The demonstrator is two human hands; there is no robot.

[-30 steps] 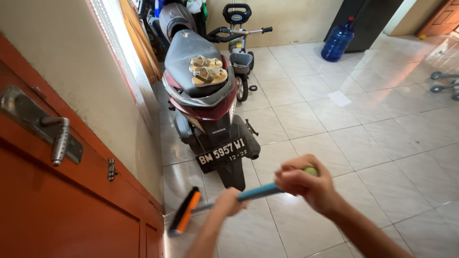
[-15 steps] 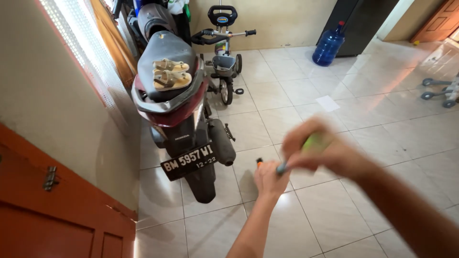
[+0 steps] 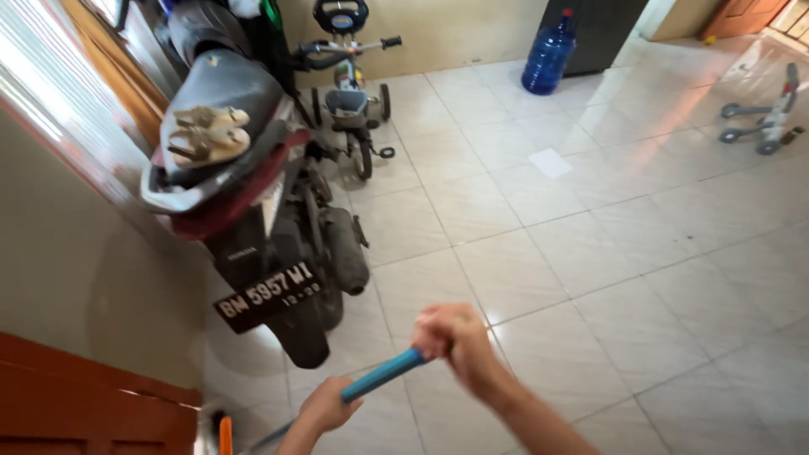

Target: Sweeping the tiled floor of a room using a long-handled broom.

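Both the left hand (image 3: 324, 410) and right hand (image 3: 451, 337) grip the long blue-handled broom (image 3: 379, 378) closed-fisted; short, low strokes would best clear the glossy cream tiled floor (image 3: 590, 253) beside the parked scooter (image 3: 253, 219).

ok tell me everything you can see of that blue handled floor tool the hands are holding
The floor tool has a long, straight blue handle that looks like smooth plastic or coated metal. It slants from upper right down to lower left. The right hand grips its top end; the left hand holds it lower down. Its head, an orange and dark strip, shows only partly at the bottom edge, beside the orange door.
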